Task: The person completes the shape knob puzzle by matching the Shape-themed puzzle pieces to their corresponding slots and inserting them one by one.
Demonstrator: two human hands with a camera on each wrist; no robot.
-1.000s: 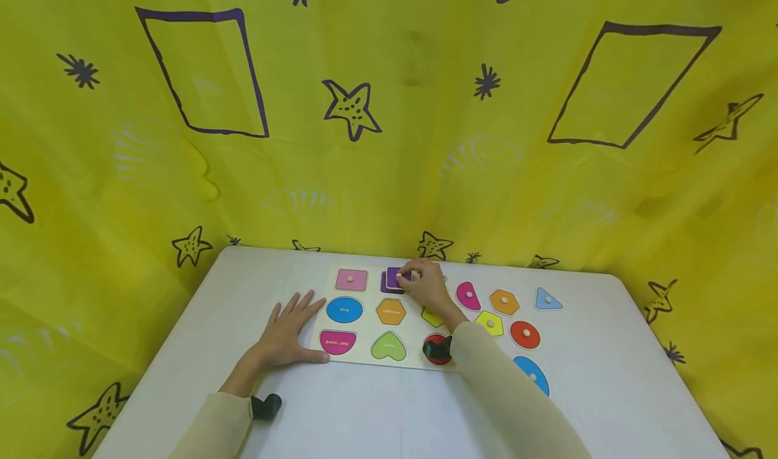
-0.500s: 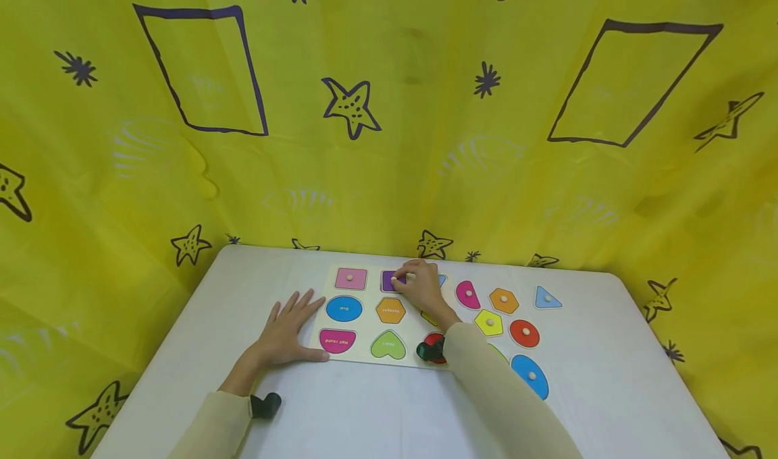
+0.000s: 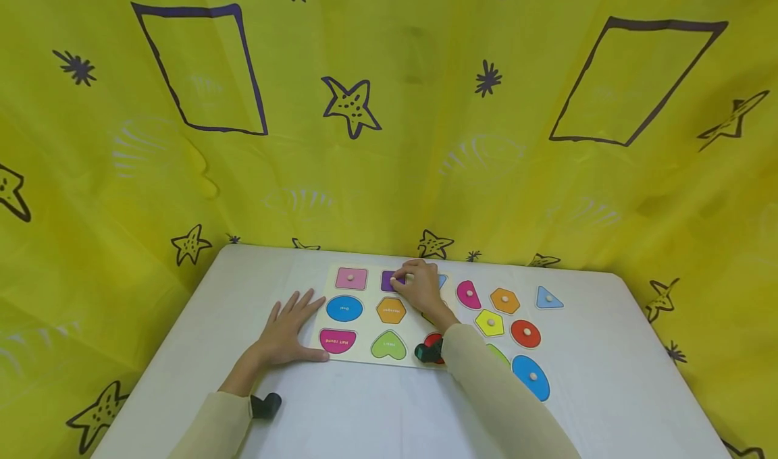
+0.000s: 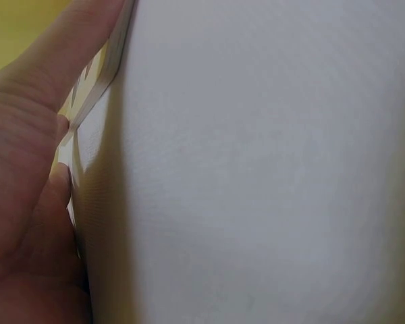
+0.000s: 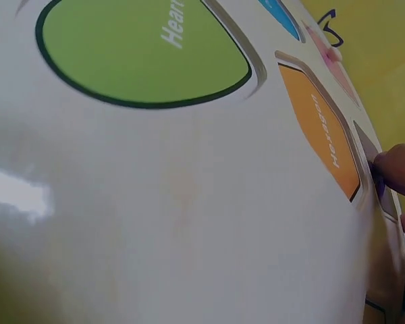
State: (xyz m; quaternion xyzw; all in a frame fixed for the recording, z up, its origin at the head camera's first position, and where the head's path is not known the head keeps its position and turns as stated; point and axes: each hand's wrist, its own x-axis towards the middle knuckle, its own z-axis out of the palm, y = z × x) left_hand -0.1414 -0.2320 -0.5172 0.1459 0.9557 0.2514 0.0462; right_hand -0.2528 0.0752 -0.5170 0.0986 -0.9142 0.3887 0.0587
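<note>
While left hand (image 3: 286,334) steadies board (image 3: 365,324), right hand (image 3: 419,290) seats purple square (image 3: 389,281).

purple piece (image 3: 389,281) half covered by right hand (image 3: 421,290), board labels too small to read

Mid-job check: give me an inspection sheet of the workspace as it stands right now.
Surface: white table, bare toward the near edge.
Job's things: puzzle board lies flat; purple square piece sits at its slot in the far row; pink square seated beside it.
Clutter: loose pieces right of the board: orange hexagon, blue triangle, red circle, blue oval.
Grippers: right hand pinches the purple piece's knob; left hand presses flat against the board's left edge.
Cables: nothing seen.
Surroundings: yellow patterned cloth behind.
</note>
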